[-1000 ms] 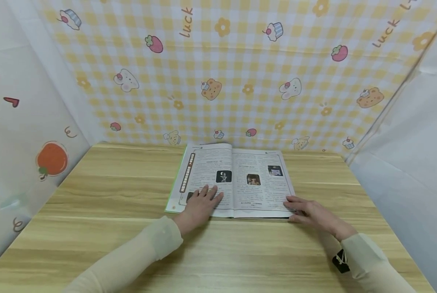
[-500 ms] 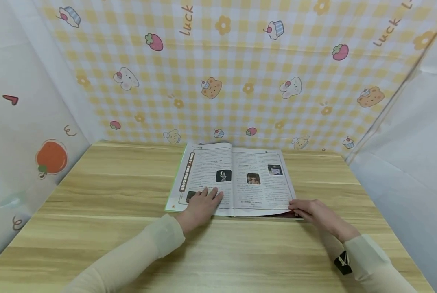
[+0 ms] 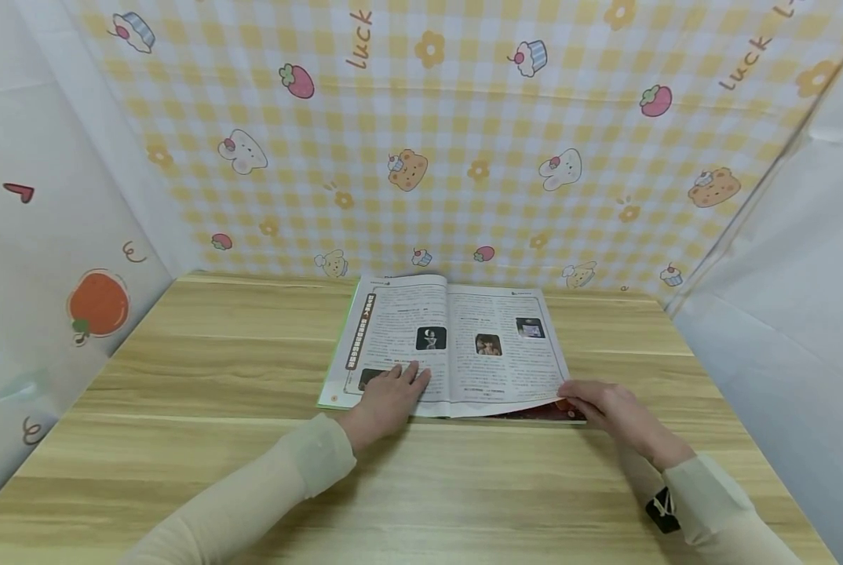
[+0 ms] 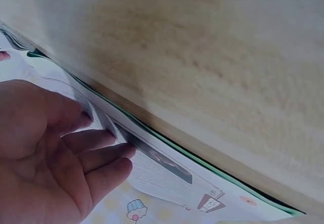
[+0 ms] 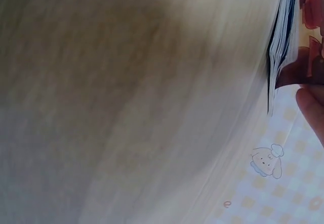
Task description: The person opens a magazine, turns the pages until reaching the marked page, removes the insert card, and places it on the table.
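An open magazine [image 3: 478,377] lies on the table, printed with columns of text and small photos. My left hand [image 3: 386,399] rests flat on the lower part of its left page, fingers spread. The left wrist view shows those fingers [image 4: 104,158] straight along the page beside a dark photo. My right hand [image 3: 615,412] pinches the lower right corner of the right-hand page and holds it lifted. Beneath that corner a dark red page [image 3: 545,411] shows. In the right wrist view only part of the right hand [image 5: 313,110] appears, at the page's edge.
The wood-grain table [image 3: 238,353] ends at a yellow checked cloth backdrop [image 3: 492,212] with cartoon prints. White side panels [image 3: 782,275] stand left and right. A small black device [image 3: 662,510] is strapped at the right wrist.
My right hand has shifted slightly right and taken the page corner between its fingers. The corner has come up, uncovering the dark red page. The left hand has stayed almost still.
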The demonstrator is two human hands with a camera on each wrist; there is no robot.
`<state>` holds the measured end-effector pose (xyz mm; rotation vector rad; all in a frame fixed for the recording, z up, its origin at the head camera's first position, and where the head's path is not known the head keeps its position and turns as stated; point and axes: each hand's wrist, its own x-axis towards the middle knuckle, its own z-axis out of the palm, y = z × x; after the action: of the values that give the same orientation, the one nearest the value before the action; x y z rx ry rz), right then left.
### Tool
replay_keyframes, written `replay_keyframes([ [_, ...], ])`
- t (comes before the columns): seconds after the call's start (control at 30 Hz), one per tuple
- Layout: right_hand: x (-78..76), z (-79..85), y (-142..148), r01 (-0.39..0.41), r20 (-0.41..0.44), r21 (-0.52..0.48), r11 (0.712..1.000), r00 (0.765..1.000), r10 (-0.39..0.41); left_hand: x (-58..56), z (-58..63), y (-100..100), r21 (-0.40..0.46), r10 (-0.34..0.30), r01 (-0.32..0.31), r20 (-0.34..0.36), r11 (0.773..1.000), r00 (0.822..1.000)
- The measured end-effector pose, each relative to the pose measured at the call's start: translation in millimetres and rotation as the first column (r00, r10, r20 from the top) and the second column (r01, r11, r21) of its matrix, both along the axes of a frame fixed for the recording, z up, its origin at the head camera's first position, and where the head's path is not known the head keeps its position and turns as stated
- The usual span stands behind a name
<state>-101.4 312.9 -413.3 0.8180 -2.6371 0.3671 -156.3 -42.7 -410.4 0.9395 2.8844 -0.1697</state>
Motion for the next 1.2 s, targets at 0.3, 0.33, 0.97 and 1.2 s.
replay_keyframes([
  [0.3,1.5,4.5,-4,-0.006,-0.132,-0.043,0.999,0.991,0.000,3.2,-0.5,2,0.089,0.011,-0.010,-0.019,0.996,1.000],
  [0.33,1.5,4.9,-4,-0.008,-0.146,-0.043,0.999,0.989,0.002,3.5,-0.9,2,0.100,0.009,-0.007,-0.024,0.995,1.000],
  [0.97,-1.5,9.0,-11,-0.066,-0.347,-0.045,0.997,0.937,0.046,6.8,1.8,6,0.173,-0.008,0.022,-0.079,0.985,0.997],
  [1.2,-4.0,15.4,-17,-0.123,-0.448,-0.057,0.991,0.890,0.085,6.3,1.7,9,0.184,-0.018,0.037,-0.104,0.982,0.994],
])
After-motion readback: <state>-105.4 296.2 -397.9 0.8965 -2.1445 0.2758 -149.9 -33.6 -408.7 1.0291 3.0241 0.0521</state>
